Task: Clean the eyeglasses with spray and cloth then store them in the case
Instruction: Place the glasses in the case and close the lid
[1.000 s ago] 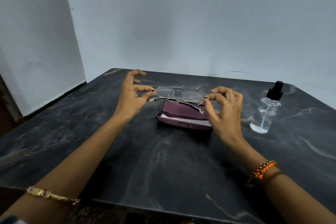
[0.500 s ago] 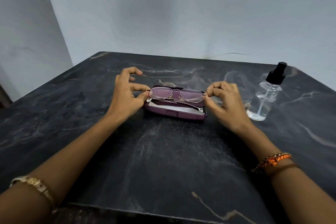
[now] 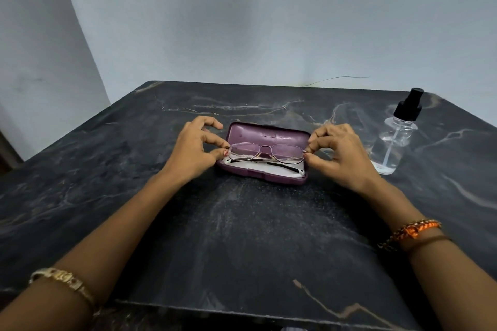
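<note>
Lowered eyeglasses (image 3: 266, 153) from above case (image 3: 262, 161) into open tray; my left hand (image 3: 195, 150) and right hand (image 3: 340, 158) descended with frame ends.

We see the open case (image 3: 265, 154) lying on the table (image 3: 242, 236) near its middle, somewhat toward the far edge, its lid standing up on the far side. The eyeglasses (image 3: 266, 152) sit folded over the tray of the case, in front of the lid. Our left hand (image 3: 197, 149) is at the left end of the eyeglasses, our right hand (image 3: 340, 154) at the right end. The spray bottle (image 3: 395, 140) stands upright to the right of the case, near the table's far right corner.
</note>
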Motion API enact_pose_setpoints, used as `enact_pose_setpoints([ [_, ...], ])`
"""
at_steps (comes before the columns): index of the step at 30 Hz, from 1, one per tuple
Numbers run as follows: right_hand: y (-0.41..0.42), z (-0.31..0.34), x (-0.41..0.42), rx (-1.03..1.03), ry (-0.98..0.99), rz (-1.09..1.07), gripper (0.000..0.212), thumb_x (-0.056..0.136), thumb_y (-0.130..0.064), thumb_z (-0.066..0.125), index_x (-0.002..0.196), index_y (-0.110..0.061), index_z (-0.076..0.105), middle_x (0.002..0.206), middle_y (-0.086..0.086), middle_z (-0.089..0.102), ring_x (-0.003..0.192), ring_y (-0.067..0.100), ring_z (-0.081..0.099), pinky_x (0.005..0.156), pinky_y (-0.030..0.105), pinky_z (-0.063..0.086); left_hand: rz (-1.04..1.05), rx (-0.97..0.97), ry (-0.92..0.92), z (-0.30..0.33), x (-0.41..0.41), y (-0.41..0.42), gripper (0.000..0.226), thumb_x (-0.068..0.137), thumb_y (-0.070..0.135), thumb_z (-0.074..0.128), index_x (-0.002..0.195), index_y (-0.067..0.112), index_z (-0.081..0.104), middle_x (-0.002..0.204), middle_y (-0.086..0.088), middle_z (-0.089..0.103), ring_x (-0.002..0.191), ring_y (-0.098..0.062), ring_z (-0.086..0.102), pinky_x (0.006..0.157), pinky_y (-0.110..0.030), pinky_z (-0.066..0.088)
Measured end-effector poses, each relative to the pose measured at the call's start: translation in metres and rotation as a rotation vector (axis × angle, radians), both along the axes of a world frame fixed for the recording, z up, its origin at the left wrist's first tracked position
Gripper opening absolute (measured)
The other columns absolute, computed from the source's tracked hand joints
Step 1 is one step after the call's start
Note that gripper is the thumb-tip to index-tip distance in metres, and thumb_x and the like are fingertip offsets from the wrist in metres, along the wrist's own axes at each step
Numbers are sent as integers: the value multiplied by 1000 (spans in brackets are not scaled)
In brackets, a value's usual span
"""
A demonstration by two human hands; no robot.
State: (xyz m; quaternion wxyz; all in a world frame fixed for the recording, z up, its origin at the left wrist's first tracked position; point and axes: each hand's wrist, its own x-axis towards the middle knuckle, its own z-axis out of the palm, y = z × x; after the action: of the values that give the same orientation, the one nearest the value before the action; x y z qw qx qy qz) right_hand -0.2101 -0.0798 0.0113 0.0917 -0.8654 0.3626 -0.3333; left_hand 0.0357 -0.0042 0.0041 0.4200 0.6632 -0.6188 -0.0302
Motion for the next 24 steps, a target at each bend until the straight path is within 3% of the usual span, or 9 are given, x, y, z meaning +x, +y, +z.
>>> enact_pose_setpoints([
  [3, 1, 2, -2, 2, -9, 11, 6, 72, -17, 72, 68, -14, 70, 85, -9, 55, 91, 14, 40, 84, 41, 36, -37, 26, -9, 2, 2, 0, 15, 71, 7, 72, 86, 8, 72, 108, 6, 50, 97, -12, 45, 84, -27, 37],
  [7, 2, 2, -1, -11, 9, 22, 5, 72, -18, 73, 69, -13, 71, 84, -11, 55, 90, 13, 40, 84, 39, 36, -78, 72, 64, 2, 8, 1, 23, 71, 4, 72, 94, 7, 70, 104, 0, 62, 87, -8, 55, 71, -3, 39],
  [10, 2, 2, -1, -5, 11, 15, 7, 72, -19, 73, 68, -13, 71, 84, -11, 55, 90, 13, 40, 83, 38, 36, -107, 127, 251, 3, 10, 2, 27, 71, 1, 71, 97, 10, 69, 98, -9, 69, 83, -13, 61, 84, -20, 47],
  [13, 1, 2, -2, -22, 25, 11, 7, 72, -20, 73, 69, -13, 72, 84, -11, 55, 89, 12, 40, 83, 38, 36, -150, 164, 386, 2, 13, 3, 25, 73, 1, 70, 92, 15, 69, 96, -6, 69, 91, -13, 63, 86, -25, 47],
  [18, -1, 0, -3, -47, 52, 25, 8, 75, -19, 71, 78, -13, 74, 87, -7, 57, 91, 14, 42, 84, 36, 36, -271, 208, 444, 2, 17, 5, 22, 65, 8, 75, 81, 22, 69, 94, 12, 64, 85, -1, 59, 68, -5, 48],
  [24, 0, 0, -2, -42, 58, 65, 9, 76, -18, 70, 83, -13, 73, 90, -6, 58, 92, 14, 42, 83, 31, 32, -361, 198, 486, 2, 19, 7, 48, 41, 23, 78, 87, 25, 66, 108, 7, 60, 83, -6, 58, 68, -9, 51],
])
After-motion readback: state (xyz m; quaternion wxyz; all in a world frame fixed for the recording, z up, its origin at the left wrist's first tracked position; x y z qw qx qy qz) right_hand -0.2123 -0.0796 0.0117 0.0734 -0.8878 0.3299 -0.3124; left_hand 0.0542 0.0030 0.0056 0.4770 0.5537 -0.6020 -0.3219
